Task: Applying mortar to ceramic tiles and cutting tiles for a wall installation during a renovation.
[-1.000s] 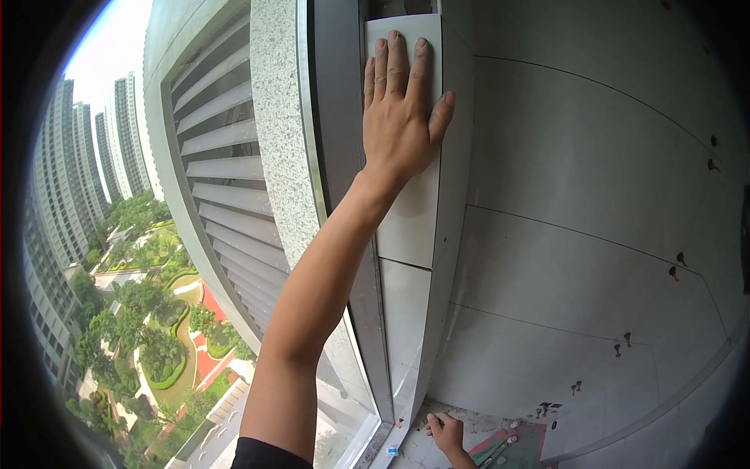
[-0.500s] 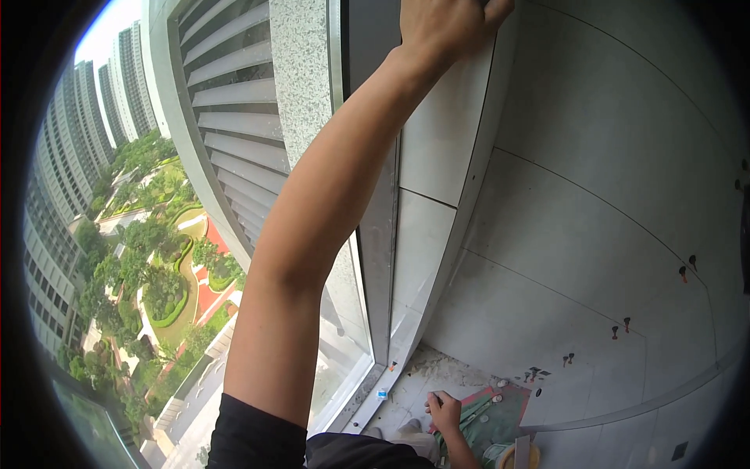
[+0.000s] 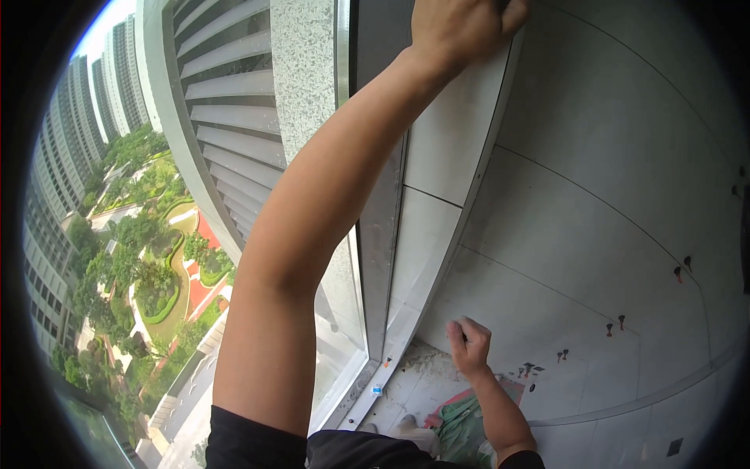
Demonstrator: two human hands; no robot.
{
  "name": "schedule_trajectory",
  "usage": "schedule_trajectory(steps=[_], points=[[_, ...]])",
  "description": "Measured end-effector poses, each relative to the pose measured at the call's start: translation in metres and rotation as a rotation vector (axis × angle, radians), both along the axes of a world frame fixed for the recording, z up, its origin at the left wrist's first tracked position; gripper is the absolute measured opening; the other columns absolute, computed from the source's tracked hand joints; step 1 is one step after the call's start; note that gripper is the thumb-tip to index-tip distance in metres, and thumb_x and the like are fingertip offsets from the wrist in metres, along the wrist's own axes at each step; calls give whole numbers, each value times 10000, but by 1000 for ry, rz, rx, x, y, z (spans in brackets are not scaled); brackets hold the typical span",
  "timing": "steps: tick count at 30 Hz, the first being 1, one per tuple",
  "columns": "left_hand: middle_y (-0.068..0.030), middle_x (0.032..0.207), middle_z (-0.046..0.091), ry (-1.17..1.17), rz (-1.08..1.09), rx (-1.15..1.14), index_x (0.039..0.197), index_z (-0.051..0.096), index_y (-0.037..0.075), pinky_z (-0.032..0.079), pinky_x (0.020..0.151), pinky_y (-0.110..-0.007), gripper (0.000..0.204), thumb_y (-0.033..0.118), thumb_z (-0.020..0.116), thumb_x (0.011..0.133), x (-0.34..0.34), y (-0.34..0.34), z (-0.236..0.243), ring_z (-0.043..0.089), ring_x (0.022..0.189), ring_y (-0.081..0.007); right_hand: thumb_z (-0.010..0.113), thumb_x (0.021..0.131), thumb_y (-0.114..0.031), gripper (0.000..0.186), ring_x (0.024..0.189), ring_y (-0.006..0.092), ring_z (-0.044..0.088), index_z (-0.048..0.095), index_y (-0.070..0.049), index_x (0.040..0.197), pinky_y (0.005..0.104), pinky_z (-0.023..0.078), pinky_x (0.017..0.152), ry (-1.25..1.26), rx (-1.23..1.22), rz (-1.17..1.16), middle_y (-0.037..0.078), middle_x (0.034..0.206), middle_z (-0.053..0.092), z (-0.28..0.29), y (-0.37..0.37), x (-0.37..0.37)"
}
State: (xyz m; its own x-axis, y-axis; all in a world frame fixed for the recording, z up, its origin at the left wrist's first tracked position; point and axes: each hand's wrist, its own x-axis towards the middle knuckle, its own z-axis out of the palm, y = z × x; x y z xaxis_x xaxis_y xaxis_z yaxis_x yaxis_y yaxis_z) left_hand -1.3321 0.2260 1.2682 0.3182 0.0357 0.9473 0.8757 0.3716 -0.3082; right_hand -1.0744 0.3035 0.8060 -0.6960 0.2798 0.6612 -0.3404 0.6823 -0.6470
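My left hand (image 3: 461,27) is raised at the top of the narrow pale tile strip (image 3: 437,148) beside the dark window frame; its thumb is bent and most of its fingers are cut off by the upper edge. My right hand (image 3: 471,340) is lower, in front of the large tiled wall (image 3: 586,180), closed around something small and dark that I cannot make out. Small dark and orange clips (image 3: 678,273) stick out along the wall's joints.
A louvred panel (image 3: 226,109), a speckled column (image 3: 303,86) and glass at left give onto towers and a garden far below. Beneath are a dusty floor (image 3: 406,402), green crumpled material (image 3: 461,430), my feet and a blue-white small item (image 3: 377,390).
My left hand has moved up from lying flat on the strip to the upper edge of view. My right hand has risen from near the floor, still closed. The view has shifted.
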Motion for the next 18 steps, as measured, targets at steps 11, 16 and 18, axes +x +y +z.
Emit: schedule_trajectory(steps=[11,16,18], points=[[-317,1831,271,21,46,-48,1775,346,50,160,1439,-563,774,352,574,1100,4,-8,1,206,1736,-472,635,1140,-258,423,528,265,560,599,-55,772,399,418,514,994,472,334,62,641,544,287,-59,-174],[-338,1824,273,-12,61,-59,1762,357,32,156,1438,-571,780,332,593,1082,-3,0,-6,203,1734,-489,642,1127,-199,404,545,341,571,597,-22,767,460,439,554,872,371,163,117,630,530,273,-51,-200],[-352,1818,272,-11,33,-57,1756,360,19,148,1439,-573,780,330,594,1080,-5,-4,-2,200,1733,-495,621,1139,-197,421,541,328,564,593,-18,759,451,436,556,839,363,220,116,626,533,285,-50,-189]])
